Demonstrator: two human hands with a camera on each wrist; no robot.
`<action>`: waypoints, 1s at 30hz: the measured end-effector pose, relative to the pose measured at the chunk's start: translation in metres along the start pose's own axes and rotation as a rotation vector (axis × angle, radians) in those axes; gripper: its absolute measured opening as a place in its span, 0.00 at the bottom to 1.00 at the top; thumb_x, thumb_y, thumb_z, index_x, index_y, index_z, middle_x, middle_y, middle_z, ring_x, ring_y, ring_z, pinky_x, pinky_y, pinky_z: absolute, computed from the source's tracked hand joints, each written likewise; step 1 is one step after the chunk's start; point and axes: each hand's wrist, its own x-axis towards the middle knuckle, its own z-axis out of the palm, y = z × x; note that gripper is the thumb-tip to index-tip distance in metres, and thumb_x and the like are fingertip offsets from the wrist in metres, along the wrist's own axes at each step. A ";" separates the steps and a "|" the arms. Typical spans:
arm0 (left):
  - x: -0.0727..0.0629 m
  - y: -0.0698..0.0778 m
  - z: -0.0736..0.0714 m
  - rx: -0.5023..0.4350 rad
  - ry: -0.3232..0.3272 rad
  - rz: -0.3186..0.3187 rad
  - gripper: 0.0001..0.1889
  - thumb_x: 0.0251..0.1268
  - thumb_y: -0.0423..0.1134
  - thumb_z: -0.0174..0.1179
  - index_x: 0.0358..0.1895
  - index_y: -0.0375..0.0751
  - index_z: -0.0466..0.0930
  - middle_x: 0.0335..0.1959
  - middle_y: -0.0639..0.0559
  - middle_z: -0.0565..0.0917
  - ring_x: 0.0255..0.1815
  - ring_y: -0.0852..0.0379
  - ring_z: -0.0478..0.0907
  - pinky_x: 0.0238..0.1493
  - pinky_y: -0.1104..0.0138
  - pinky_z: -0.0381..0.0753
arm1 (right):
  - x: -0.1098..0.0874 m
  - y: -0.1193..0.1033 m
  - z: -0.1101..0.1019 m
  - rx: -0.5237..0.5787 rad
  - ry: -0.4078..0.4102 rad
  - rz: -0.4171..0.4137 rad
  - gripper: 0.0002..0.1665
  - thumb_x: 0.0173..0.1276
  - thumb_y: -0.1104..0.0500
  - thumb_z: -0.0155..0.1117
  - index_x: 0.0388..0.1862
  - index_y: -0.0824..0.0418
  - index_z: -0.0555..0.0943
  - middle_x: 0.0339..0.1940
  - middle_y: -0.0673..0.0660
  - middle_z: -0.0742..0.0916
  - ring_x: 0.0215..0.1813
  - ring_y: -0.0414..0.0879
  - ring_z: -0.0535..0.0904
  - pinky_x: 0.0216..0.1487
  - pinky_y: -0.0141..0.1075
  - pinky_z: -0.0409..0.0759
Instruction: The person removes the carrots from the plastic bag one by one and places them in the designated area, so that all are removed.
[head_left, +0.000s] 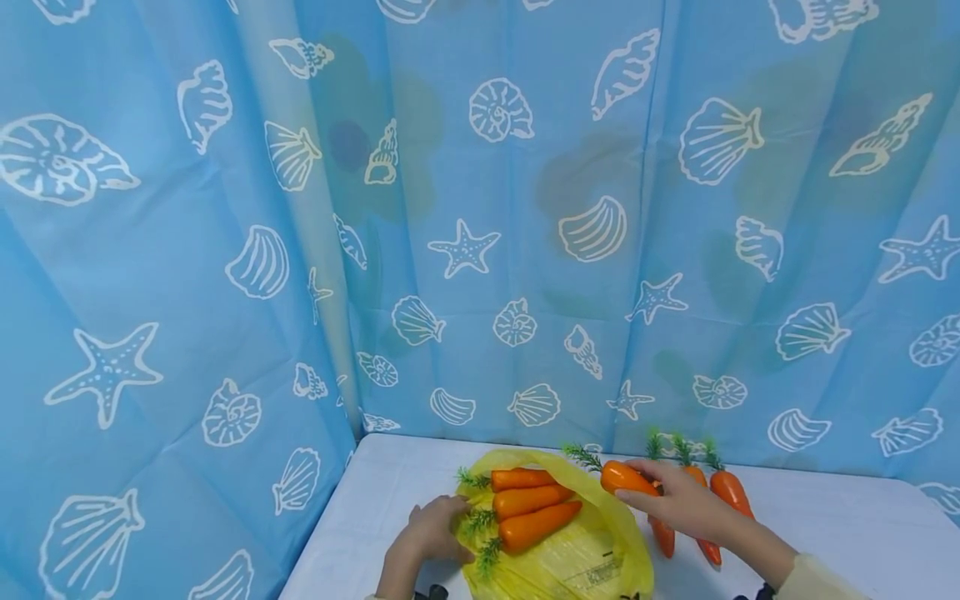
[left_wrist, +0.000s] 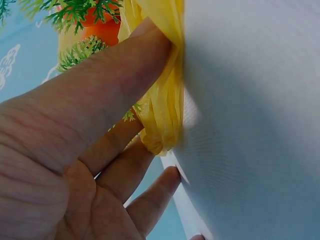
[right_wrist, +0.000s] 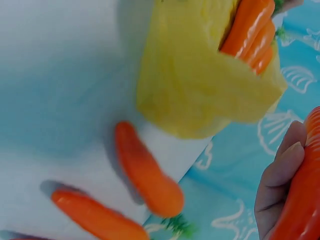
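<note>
Right hand point(head_left: 681, 498) pinches carrot point(head_left: 624, 477) — leafy end point(head_left: 584, 457) juts past grip; left hand point(head_left: 435, 529) pinches rim of yellow bag point(head_left: 637, 546).

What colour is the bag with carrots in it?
Yellow; the bag shows best in the head view.

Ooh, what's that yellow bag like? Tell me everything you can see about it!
The thin, crinkly yellow bag looks like plastic. It lies on the flat white table with its mouth open, and has some dark print too small to read. Three smooth orange carrots lie in its opening, their feathery green tops towards the left edge. There the left hand pinches the bag's bunched plastic.
</note>
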 end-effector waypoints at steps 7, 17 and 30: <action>0.000 0.001 0.002 -0.012 -0.008 -0.021 0.32 0.42 0.41 0.79 0.57 0.42 0.82 0.61 0.44 0.81 0.66 0.38 0.73 0.70 0.28 0.51 | -0.005 0.017 -0.013 -0.008 0.083 0.090 0.41 0.67 0.41 0.66 0.69 0.66 0.69 0.48 0.59 0.84 0.35 0.50 0.79 0.30 0.41 0.85; 0.001 0.002 -0.001 -0.016 -0.022 -0.015 0.33 0.43 0.42 0.79 0.58 0.42 0.81 0.62 0.44 0.80 0.67 0.38 0.71 0.69 0.28 0.51 | -0.014 0.035 -0.034 -0.108 0.138 0.127 0.45 0.66 0.39 0.66 0.70 0.67 0.68 0.54 0.61 0.83 0.42 0.47 0.80 0.41 0.42 0.87; -0.003 0.003 -0.004 -0.037 -0.014 -0.014 0.32 0.43 0.39 0.79 0.57 0.41 0.81 0.61 0.43 0.80 0.66 0.37 0.72 0.69 0.27 0.49 | -0.022 0.060 -0.053 -0.152 0.174 0.159 0.45 0.66 0.39 0.65 0.69 0.69 0.68 0.51 0.61 0.84 0.41 0.48 0.79 0.38 0.39 0.87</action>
